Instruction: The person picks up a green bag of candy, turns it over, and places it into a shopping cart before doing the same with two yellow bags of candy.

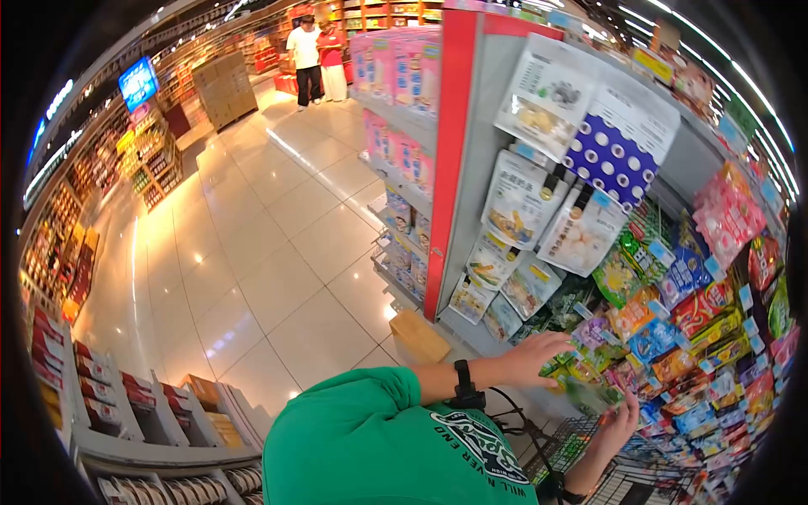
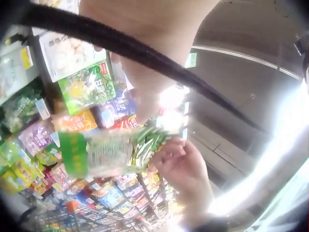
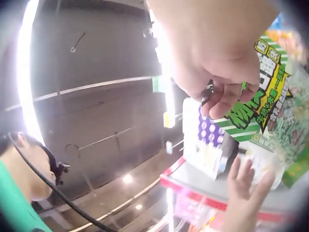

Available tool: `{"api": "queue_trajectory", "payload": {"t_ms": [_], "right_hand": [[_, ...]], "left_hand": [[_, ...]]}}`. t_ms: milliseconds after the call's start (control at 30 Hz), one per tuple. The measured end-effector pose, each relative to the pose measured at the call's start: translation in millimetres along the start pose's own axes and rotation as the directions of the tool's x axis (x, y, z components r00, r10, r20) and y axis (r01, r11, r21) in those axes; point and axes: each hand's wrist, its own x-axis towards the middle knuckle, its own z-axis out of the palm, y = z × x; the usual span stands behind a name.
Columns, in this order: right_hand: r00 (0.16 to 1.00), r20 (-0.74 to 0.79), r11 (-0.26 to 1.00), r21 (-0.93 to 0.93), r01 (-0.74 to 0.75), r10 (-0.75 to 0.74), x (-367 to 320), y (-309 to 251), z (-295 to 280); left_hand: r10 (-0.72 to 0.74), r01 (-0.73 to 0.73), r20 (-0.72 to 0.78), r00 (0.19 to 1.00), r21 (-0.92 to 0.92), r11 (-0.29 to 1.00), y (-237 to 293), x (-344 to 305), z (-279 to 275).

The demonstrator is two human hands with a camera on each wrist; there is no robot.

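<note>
A green-and-white snack bag (image 1: 591,394) hangs between the two hands. My right hand (image 1: 619,425) pinches one striped end of it, its fingers curled at the edge in the right wrist view, where the bag (image 3: 285,113) shows large printed characters and a clear part. The left hand (image 1: 537,358) is beside the bag's other end, fingers spread and relaxed in the right wrist view (image 3: 246,193); whether it touches the bag cannot be told. In the left wrist view the bag (image 2: 108,153) lies across the middle, its solid green end away from the right hand (image 2: 183,164).
Shelves of colourful snack packets (image 1: 690,337) stand at the right, with larger white pouches (image 1: 526,198) on a grey panel. A wire cart (image 1: 631,484) is below the hands. A cardboard box (image 1: 419,337) sits on the floor. Two people (image 1: 316,59) stand far off in the aisle.
</note>
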Motion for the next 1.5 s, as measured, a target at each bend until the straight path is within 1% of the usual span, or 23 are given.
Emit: {"api": "queue_trajectory", "payload": {"t_ms": [67, 133, 267, 367, 500, 567, 600, 700, 733, 800, 867, 933, 1000, 1067, 1133, 1167, 1200, 1267, 1333, 1367, 1400, 1467, 1500], "right_hand": [[0.98, 0.186, 0.984, 0.15, -0.094, 0.065, -17.8, -26.9, 64.6], [0.872, 0.484, 0.927, 0.289, -0.237, 0.072, -19.5, -26.4, 94.9], [0.741, 0.667, 0.88, 0.302, -0.367, 0.08, -43.3, -66.0, 168.9], [0.67, 0.742, 0.941, 0.211, -0.264, 0.022, -65.6, -99.9, 213.8], [0.608, 0.769, 0.944, 0.318, -0.093, -0.199, -84.5, -132.2, 251.9], [0.553, 0.741, 0.908, 0.414, 0.072, -0.381, -89.5, -146.3, 256.4], [0.573, 0.726, 0.911, 0.402, 0.094, -0.38, -86.8, -145.7, 251.1], [0.569, 0.599, 0.808, 0.253, 0.533, -0.563, -58.2, -121.5, 218.3], [0.587, 0.584, 0.804, 0.219, 0.552, -0.561, -47.8, -110.9, 207.0], [0.75, 0.475, 0.809, -0.122, 0.575, -0.461, -35.4, -88.9, 186.7], [0.799, 0.543, 0.887, -0.193, 0.419, -0.259, -30.8, -63.9, 169.6], [0.808, 0.549, 0.897, -0.216, 0.385, -0.215, -38.1, -48.3, 162.4], [0.804, 0.595, 0.989, -0.122, 0.079, 0.009, -49.1, -37.2, 155.3], [0.816, 0.571, 0.981, -0.193, 0.025, 0.092, -55.4, -39.6, 149.1], [0.934, 0.343, 0.85, -0.459, 0.259, -0.099, -64.1, -50.0, 149.8], [0.959, 0.241, 0.852, -0.459, 0.251, -0.153, -61.6, -45.5, 145.4], [0.962, 0.225, 0.849, -0.466, 0.248, -0.157, -64.8, -46.4, 142.5], [0.879, 0.348, 0.708, -0.527, 0.47, -0.325, -74.6, -50.0, 143.8], [0.868, 0.406, 0.826, -0.353, 0.439, -0.287, -86.9, -49.1, 158.7], [0.885, 0.395, 0.938, -0.131, 0.32, -0.247, -88.8, -43.0, 162.7], [0.896, 0.392, 0.978, 0.103, 0.181, -0.207, -86.9, -36.5, 163.4], [0.879, 0.433, 0.979, 0.133, 0.158, -0.2, -68.1, -32.3, 150.1], [0.898, 0.407, 0.952, 0.305, 0.039, -0.167, -66.3, -39.7, 149.9]], "left_hand": [[0.017, -0.014, -0.063, 0.998, 0.052, 0.999, -0.7, -18.5, -18.3], [-0.112, 0.131, -0.123, 0.986, 0.164, 0.978, -4.7, -35.7, -41.6], [-0.277, 0.286, -0.173, 0.945, 0.03, 0.958, -26.5, -70.5, -88.8], [-0.265, 0.276, -0.257, 0.929, 0.007, 0.961, -7.8, -85.5, -121.8], [-0.239, 0.213, -0.413, 0.879, -0.107, 0.971, -1.9, -92.2, -127.2], [-0.473, 0.272, -0.326, 0.818, -0.505, 0.819, 2.4, -90.4, -128.2], [-0.512, 0.27, -0.342, 0.788, -0.556, 0.786, -12.9, -91.9, -122.4], [-0.547, 0.254, -0.406, 0.732, -0.583, 0.772, -43.6, -93.3, -112.7], [-0.576, 0.208, -0.44, 0.689, -0.642, 0.738, -39.2, -89.5, -113.0], [-0.591, 0.163, -0.374, 0.714, -0.733, 0.66, -26.1, -82.4, -120.3], [-0.602, 0.09, -0.343, 0.721, -0.815, 0.573, -16.2, -73.1, -123.8], [-0.575, 0.083, -0.319, 0.753, -0.821, 0.565, -17.1, -63.9, -118.8], [-0.538, 0.098, -0.302, 0.787, -0.799, 0.593, -15.6, -55.3, -111.3], [-0.519, 0.121, -0.277, 0.809, -0.785, 0.607, -18.9, -48.8, -100.0], [-0.498, 0.132, -0.26, 0.827, -0.771, 0.623, -14.0, -43.8, -93.4], [-0.495, 0.177, -0.286, 0.821, -0.696, 0.696, -2.2, -43.3, -96.1], [-0.487, 0.217, -0.319, 0.813, -0.611, 0.761, 7.5, -42.8, -97.5], [-0.429, 0.18, -0.323, 0.843, -0.584, 0.792, 20.7, -40.1, -89.1], [-0.377, 0.151, -0.322, 0.868, -0.552, 0.82, 36.6, -32.6, -84.1], [-0.055, -0.058, -0.411, 0.91, -0.258, 0.964, 47.0, -26.3, -83.1], [0.284, -0.283, -0.393, 0.875, 0.061, 0.957, 55.4, -22.6, -83.9], [0.327, -0.332, -0.291, 0.899, 0.034, 0.943, 67.0, -22.0, -89.6], [0.363, -0.368, -0.193, 0.911, 0.013, 0.93, 68.7, -21.9, -91.9]]}}
